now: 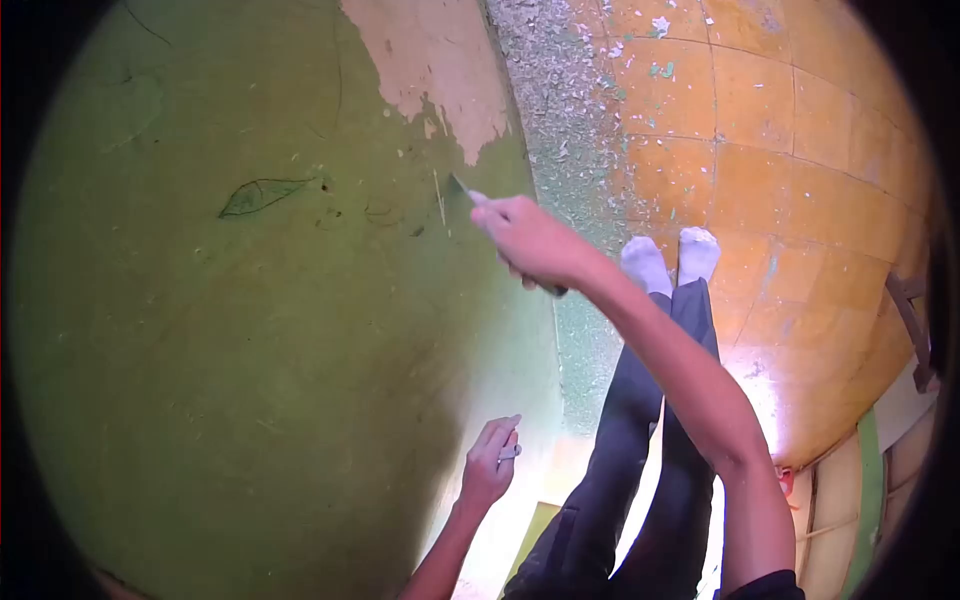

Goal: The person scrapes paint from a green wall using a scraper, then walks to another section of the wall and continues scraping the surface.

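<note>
My right hand [530, 240] is closed round the handle of a paint scraper [460, 187]. The thin blade points at the green painted wall [300, 330], close to a pale scratch and just below a bare patch [440, 65] with ragged paint edges. The handle's dark end shows behind my palm. Lower in the view, my left hand [488, 465] is near the wall with its fingers curled. A small whitish thing shows at those fingers, too small to name.
Paint flakes [560, 110] lie thick on the floor along the wall's foot and thinner over the orange tiles [755, 100]. My legs [640, 430] in dark trousers stretch along the floor, ending in white socks [697, 255]. A leaf-shaped drawing [262, 196] marks the wall.
</note>
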`<act>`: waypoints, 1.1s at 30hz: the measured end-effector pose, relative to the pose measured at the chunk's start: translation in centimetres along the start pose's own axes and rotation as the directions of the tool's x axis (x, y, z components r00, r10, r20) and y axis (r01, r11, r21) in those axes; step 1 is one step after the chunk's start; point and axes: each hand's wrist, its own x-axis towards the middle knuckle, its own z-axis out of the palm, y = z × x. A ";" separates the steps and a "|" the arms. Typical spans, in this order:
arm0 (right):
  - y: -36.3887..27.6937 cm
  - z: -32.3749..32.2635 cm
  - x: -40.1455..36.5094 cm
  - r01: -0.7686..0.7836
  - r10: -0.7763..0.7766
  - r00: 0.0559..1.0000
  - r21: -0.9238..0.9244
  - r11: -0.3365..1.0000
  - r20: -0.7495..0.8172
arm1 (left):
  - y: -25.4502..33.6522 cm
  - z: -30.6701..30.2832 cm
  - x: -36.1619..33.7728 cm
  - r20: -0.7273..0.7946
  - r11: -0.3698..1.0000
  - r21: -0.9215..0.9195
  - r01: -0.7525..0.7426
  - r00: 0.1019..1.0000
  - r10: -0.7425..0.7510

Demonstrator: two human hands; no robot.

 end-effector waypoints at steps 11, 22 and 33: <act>2.9 -1.3 2.7 -0.083 0.080 0.996 0.103 0.991 0.031 | 0.2 -0.1 0.9 -0.024 1.000 0.017 0.000 1.000 0.000; 6.6 -2.8 4.2 -0.094 0.096 0.995 0.086 0.992 -0.019 | -1.5 -0.2 1.5 -0.061 0.996 0.074 -0.053 0.996 0.057; 10.1 -5.4 10.4 -0.179 0.183 0.981 0.061 0.982 -0.065 | -2.1 -0.1 1.8 -0.035 0.994 0.091 -0.054 0.998 0.057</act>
